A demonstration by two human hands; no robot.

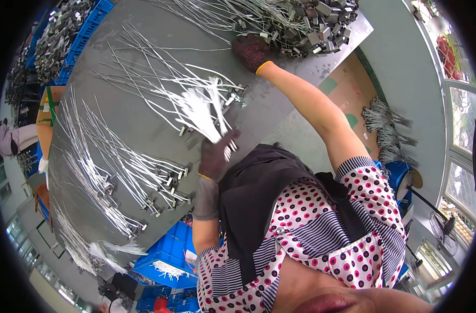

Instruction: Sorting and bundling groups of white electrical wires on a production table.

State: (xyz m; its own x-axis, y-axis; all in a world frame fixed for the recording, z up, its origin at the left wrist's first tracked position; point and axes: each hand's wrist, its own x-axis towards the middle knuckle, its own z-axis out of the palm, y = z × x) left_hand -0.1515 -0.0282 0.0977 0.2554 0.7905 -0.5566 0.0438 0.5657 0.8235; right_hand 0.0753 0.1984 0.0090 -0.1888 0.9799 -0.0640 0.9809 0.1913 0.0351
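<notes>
My left hand, in a dark glove, is closed round the lower end of a bundle of white sleeving tubes; the tubes are smeared by motion. Thin wires with small metal ends lie on the grey table just beyond this bundle. Stretched far forward, my right hand wears a dark red-black glove with a yellow cuff. It rests at the edge of a heap of metal-cased parts with wires. Its fingers are mostly hidden, so what they hold, if anything, does not show.
Sleeved wire bundles lie in rows on the table's left side. Blue crates of metal parts stand at far left. A blue bin with white tubes is below the table edge. More wire bundles hang at right, near a fan.
</notes>
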